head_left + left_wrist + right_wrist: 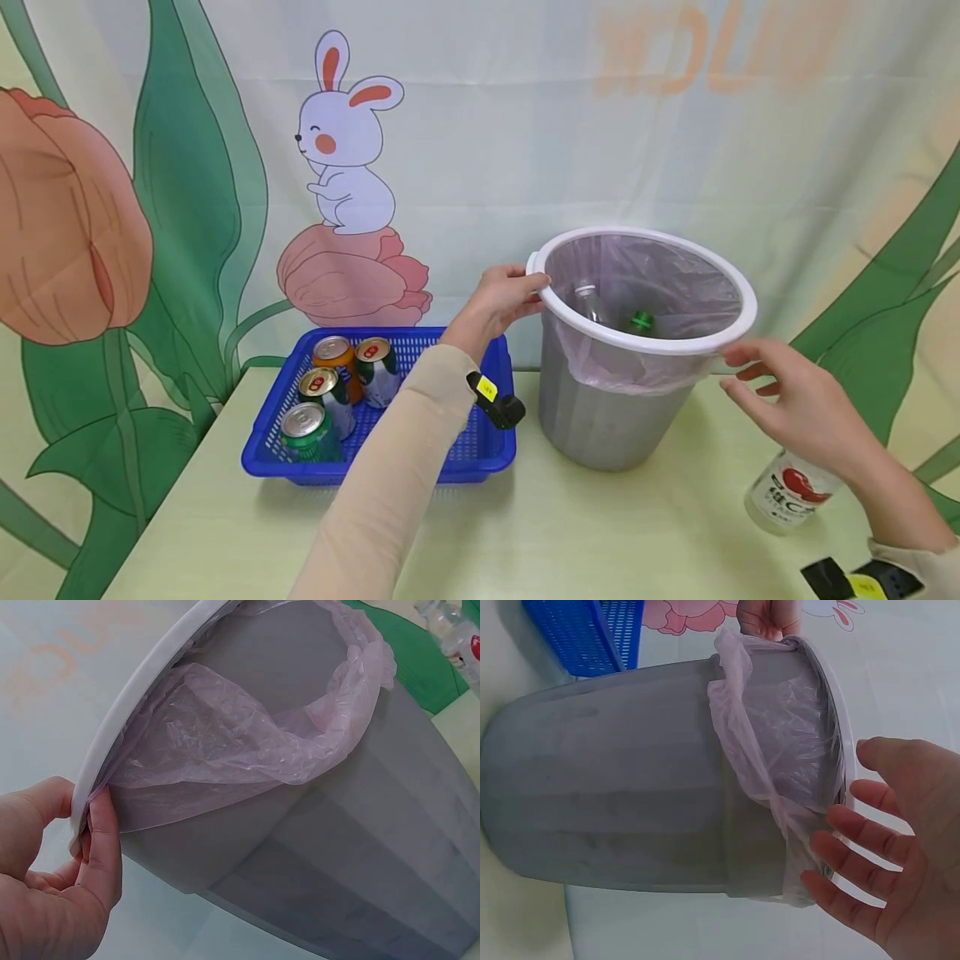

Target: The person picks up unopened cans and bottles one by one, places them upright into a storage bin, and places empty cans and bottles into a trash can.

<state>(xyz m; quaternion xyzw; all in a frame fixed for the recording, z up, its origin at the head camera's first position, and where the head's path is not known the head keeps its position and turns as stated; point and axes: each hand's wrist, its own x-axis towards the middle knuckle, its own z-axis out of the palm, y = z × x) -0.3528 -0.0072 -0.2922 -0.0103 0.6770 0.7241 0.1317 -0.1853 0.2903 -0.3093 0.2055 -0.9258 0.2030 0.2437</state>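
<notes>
A grey trash can (607, 417) with a white rim ring stands tilted on the table, lined with a pale pink plastic bag (247, 742) that hangs over the outside. Inside it lie a clear plastic bottle (590, 302) and something with a green cap (642, 322). My left hand (501, 302) pinches the left side of the rim, thumb above and fingers beneath. At the right side of the rim, my right hand (802, 400) has its fingers spread, with the fingertips (821, 879) close to the bag's edge; whether they touch it I cannot tell.
On the left, a blue plastic basket (480, 450) holds several drink cans (311, 433). A clear bottle with a red-and-white label (789, 493) stands on the table (600, 533) under my right forearm. Behind everything hangs a printed curtain (480, 150).
</notes>
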